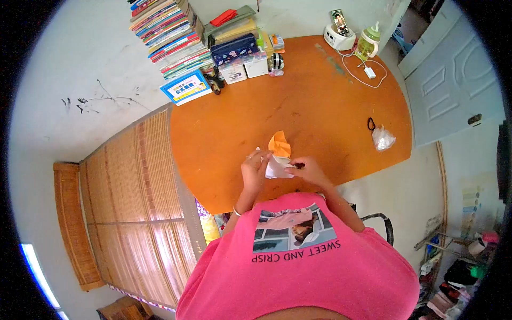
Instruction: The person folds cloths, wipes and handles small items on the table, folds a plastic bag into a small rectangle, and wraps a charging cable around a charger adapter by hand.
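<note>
Orange-brown tabletop [314, 112] bears a green-topped bottle [367, 45], contents unclear, while both hands [255, 169] pinch white paper [277, 169]

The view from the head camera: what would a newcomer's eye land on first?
Probably the bright pink shirt, with upside-down lettering, filling the lower middle. Next, the orange-brown desk beyond it, where the left hand and right hand hold a white piece beside a brighter orange one. Then the tall stack of books, upper left.
</note>
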{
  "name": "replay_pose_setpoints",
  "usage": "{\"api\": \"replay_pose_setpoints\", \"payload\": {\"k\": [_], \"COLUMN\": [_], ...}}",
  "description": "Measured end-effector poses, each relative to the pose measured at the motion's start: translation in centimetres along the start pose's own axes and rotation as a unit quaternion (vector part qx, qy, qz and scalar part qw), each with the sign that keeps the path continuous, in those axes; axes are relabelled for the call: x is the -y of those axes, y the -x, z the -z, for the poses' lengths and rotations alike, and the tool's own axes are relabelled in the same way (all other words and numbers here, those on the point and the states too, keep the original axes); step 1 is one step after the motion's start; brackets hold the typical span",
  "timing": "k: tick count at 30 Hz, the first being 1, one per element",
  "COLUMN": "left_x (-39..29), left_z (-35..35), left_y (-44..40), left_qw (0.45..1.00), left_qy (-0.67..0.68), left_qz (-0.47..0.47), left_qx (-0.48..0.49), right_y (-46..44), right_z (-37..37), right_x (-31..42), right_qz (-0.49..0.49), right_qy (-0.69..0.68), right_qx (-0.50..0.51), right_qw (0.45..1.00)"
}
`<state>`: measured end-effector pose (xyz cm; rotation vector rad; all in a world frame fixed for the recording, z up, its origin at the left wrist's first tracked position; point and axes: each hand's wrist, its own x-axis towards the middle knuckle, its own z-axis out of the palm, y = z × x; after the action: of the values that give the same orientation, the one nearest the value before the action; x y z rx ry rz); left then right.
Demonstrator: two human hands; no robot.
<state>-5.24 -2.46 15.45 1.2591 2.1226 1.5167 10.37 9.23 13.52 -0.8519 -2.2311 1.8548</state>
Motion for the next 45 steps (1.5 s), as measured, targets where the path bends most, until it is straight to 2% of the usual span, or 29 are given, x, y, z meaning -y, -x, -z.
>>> {"api": "replay_pose_setpoints", "payload": {"k": [1, 2, 4, 5, 6, 8, 9, 10, 11, 13, 14, 15, 16, 17, 18, 19, 20, 21, 22, 23, 26, 28, 30, 33, 35, 39, 42, 44, 45], "left_x": [0.0, -0.3, -0.7, 0.1, 0.9, 2.4, 2.4, 2.3, 2.2, 1.4, 0.6, -0.7, -1.3, 0.9, 0.9, 0.8, 0.8, 1.2, 1.2, 1.0, 3.5, 3.3, 3.4, 3.9, 4.8, 5.8, 4.6, 0.3, -2.9], "left_z": [0.9, 1.6, 2.6, 2.8, 2.9, 3.3, 3.9, 4.3, 4.6, 5.2, 5.3, 5.4, 5.5, 5.0, 5.0, 5.2, 5.4, 5.9, 5.7, 5.2, 4.7, 5.0, 5.9, 6.3, 5.7, 5.1, 5.3, 7.7, 8.3], "left_y": [-0.2, 0.0, 0.3, 0.4, 0.4, 0.6, 0.5, 0.5, 0.3, -0.8, -1.4, -2.2, -2.9, -3.5, -4.2, -4.6, -4.8, -4.7, -4.1, -2.9, -1.3, -1.4, -1.4, -2.0, -2.0, -2.4, -3.5, -5.0, -4.7], "left_qw": [0.999, 0.999, 0.994, 0.995, 0.992, 0.988, 0.990, 0.989, 0.989, 0.961, 0.962, 0.953, 0.943, 0.912, 0.912, 0.845, 0.750, 0.655, 0.657, 0.669, 0.673, 0.799, 0.774, 0.805, 0.811, 0.820, 0.835, 0.939, 0.946], "left_qy": [-0.012, -0.013, -0.001, -0.002, 0.025, 0.052, 0.042, 0.032, 0.033, 0.157, 0.157, 0.175, 0.193, 0.276, 0.276, 0.438, 0.584, 0.628, 0.628, 0.608, 0.590, 0.497, 0.526, 0.484, 0.472, 0.452, 0.439, 0.278, 0.303], "left_qz": [-0.043, -0.044, 0.099, 0.096, 0.102, 0.108, 0.125, 0.142, 0.143, 0.165, 0.166, 0.159, 0.152, 0.200, 0.204, 0.254, 0.290, 0.343, 0.340, 0.369, 0.410, 0.281, 0.296, 0.266, 0.293, 0.272, 0.289, 0.160, 0.102], "left_qx": [-0.028, -0.027, -0.040, -0.039, -0.068, -0.096, -0.044, 0.008, 0.008, 0.154, 0.152, 0.190, 0.226, 0.230, 0.226, 0.175, 0.116, 0.244, 0.241, 0.216, 0.174, 0.189, 0.190, 0.218, 0.180, 0.222, 0.165, 0.128, 0.047], "right_y": [0.2, 0.1, 0.0, 0.1, -0.1, -0.2, -0.2, -0.2, -0.3, -0.1, -0.1, 0.0, -0.4, -1.2, -1.5, -2.0, -2.2, -2.4, -2.6, -2.7, -3.6, -3.4, -3.4, -4.0, -4.2, -4.8, -5.8, -4.6, -2.7], "right_z": [-0.3, -0.5, -0.5, -0.4, -0.3, 0.2, 0.1, -0.1, -0.3, -1.6, -2.4, -3.4, -3.7, -4.0, -4.2, -4.0, -4.1, -4.1, -4.0, -3.9, -3.2, -2.7, -2.1, -1.3, -0.6, -0.5, 0.4, 2.0, 2.2], "right_x": [0.5, 0.4, 1.0, 1.4, 1.7, 1.7, 1.3, 0.7, 0.2, 2.6, 4.1, 5.2, 4.7, 3.7, 3.8, 3.9, 4.1, 4.8, 5.4, 5.9, 4.5, 5.1, 5.0, 3.3, 2.1, 1.0, 1.2, 6.1, 9.4], "right_qz": [-0.003, -0.003, 0.058, 0.120, 0.120, 0.258, 0.257, 0.172, 0.081, 0.040, -0.001, 0.024, 0.024, 0.010, -0.006, -0.047, -0.048, -0.033, -0.016, 0.010, -0.016, -0.029, -0.041, -0.024, -0.063, -0.060, -0.042, 0.046, 0.083], "right_qy": [0.010, 0.009, 0.001, 0.037, 0.037, 0.121, 0.121, 0.004, -0.112, -0.173, -0.233, -0.298, -0.299, -0.265, -0.231, -0.265, -0.266, -0.329, -0.388, -0.412, -0.411, -0.424, -0.435, -0.382, -0.334, -0.374, -0.337, -0.278, -0.233], "right_qx": [-0.014, -0.015, -0.065, -0.083, -0.085, -0.051, -0.051, 0.036, 0.121, 0.137, 0.152, 0.209, 0.212, 0.199, 0.187, 0.155, 0.161, 0.110, 0.057, 0.058, 0.011, -0.001, -0.015, -0.003, 0.027, 0.005, -0.015, -0.070, -0.114], "right_qw": [1.000, 1.000, 0.996, 0.989, 0.988, 0.957, 0.958, 0.985, 0.983, 0.975, 0.961, 0.931, 0.930, 0.943, 0.955, 0.950, 0.949, 0.937, 0.920, 0.909, 0.911, 0.905, 0.899, 0.924, 0.940, 0.926, 0.940, 0.957, 0.962]}}
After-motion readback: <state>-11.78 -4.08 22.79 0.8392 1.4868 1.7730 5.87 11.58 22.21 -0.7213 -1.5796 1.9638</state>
